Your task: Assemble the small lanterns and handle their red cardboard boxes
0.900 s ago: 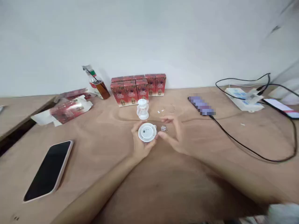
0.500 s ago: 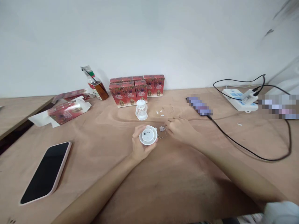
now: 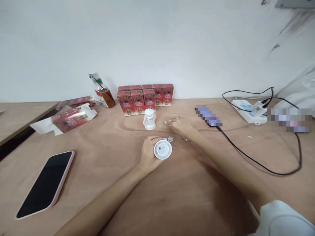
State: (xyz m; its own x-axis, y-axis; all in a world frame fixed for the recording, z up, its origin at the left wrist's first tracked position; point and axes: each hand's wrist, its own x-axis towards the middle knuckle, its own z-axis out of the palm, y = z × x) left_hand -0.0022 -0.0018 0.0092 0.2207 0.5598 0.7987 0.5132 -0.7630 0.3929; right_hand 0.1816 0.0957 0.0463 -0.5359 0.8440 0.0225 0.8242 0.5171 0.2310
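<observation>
My left hand (image 3: 149, 154) is closed around a white round lantern base (image 3: 162, 155). Its flat underside faces me, showing a small black switch. Just behind the base lie a small pale bracket-like part (image 3: 170, 139) and a thin bent wire (image 3: 174, 143). Farther back, my right hand (image 3: 180, 126) rests low over the table, fingers slightly bent and apart, beside tiny white pieces (image 3: 165, 122) and thin wire bits. No held thing shows in it, though its fingertips are small to make out. A small white lantern with a clear body (image 3: 149, 119) stands upright to the left.
Several red boxes (image 3: 136, 102) stand by the wall, with a bottle of brown liquid (image 3: 107, 97) to their left. A torn red box (image 3: 70, 118) and a phone (image 3: 45, 185) lie at left. On the right are a cabled phone (image 3: 209, 116) and a power strip (image 3: 246, 113).
My right hand has moved away from the bracket and wire toward the tiny white pieces. Tiny bits now show where it was. My left hand has shifted the lantern base slightly right and nearer.
</observation>
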